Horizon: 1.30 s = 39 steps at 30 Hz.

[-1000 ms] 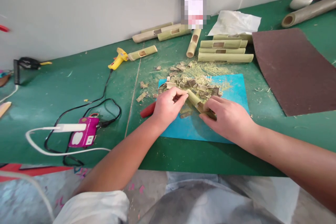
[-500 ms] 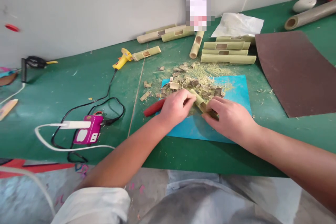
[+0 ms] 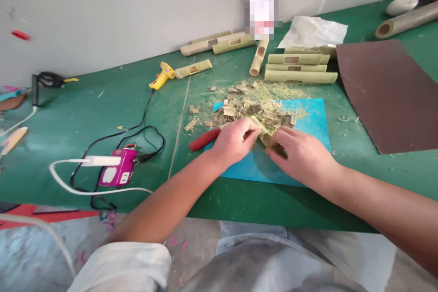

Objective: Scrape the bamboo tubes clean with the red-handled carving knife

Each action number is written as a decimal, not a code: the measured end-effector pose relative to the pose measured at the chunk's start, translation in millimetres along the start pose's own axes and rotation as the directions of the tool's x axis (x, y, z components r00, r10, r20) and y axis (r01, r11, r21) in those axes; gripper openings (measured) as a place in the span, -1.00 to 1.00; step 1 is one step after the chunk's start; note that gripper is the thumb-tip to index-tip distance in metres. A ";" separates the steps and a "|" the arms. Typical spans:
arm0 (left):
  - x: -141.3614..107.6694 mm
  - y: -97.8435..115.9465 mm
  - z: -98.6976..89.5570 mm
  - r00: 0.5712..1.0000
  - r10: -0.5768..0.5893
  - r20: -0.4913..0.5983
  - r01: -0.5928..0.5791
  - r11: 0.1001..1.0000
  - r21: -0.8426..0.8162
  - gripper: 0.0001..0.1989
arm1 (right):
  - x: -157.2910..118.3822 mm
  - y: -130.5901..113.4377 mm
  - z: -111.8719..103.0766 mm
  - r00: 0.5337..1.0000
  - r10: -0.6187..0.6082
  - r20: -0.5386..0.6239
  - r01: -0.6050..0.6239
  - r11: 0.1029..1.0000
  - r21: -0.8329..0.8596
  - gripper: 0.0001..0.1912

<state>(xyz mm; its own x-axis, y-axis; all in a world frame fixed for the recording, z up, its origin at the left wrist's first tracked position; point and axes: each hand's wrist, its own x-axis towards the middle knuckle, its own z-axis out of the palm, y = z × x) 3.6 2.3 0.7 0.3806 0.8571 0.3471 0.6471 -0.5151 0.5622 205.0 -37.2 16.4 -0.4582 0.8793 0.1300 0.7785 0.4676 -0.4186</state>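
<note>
Two hands: both at the centre, over the short, pale-green bamboo tube with a cut window (image 3: 257,122).
Left hand (image 3: 237,140): mostly closed, thumb and forefinger drawn close together by the window; whether anything thin is pinched there, cannot tell.
Right hand (image 3: 304,153): curled shut round the tube's lower end, thumb on the near side.
Bamboo tube: slanted, upper end towards the chips, lower end partly hidden by fingers.
Step in hand: looks like close finger work at the window, perhaps clearing or trimming its edge.
Next move calls for: a firm right-hand grip against rolling, left fingertips kept light at the cut.
Red, rounded handle (image 3: 204,139): just left of centre, one end hidden by the left hand.
Blue, flat rectangular sheet (image 3: 251,172): beneath the work.
Brown-and-tan bamboo chips (image 3: 229,111): heaped across the sheet's upper part.
Pale-green windowed bamboo tubes (image 3: 301,76): stacked at upper right of centre.
Yellow, pistol-shaped plastic tool (image 3: 162,78): upper left, nose by another tube.
</note>
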 end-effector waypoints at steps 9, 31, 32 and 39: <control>1.6 2.1 -0.2 1.000 0.015 -0.007 -0.015 1.000 -0.012 -0.90 | 0.6 0.7 0.1 0.999 -0.037 -0.022 0.038 0.999 0.015 -0.90; 2.3 3.3 0.1 0.999 -0.007 -0.052 0.007 1.000 -0.009 -0.92 | -0.4 1.6 1.4 0.999 -0.052 -0.010 0.052 0.999 0.015 -0.89; 2.5 3.0 -0.1 0.997 -0.028 -0.068 0.028 1.000 0.001 -0.92 | -0.3 1.3 1.2 0.999 -0.047 -0.006 0.047 0.999 0.015 -0.89; 4.0 -1.4 0.2 0.995 -0.034 -0.094 0.037 0.999 0.031 -0.92 | 0.6 -0.9 -0.7 0.999 -0.023 0.029 0.023 1.000 0.017 -0.89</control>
<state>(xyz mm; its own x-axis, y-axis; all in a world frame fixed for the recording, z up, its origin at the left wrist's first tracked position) 4.3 6.5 1.2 0.2948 0.8691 0.3971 0.6808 -0.4826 0.5510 204.4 -37.0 17.4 -0.4883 0.8652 0.1140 0.7605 0.4860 -0.4307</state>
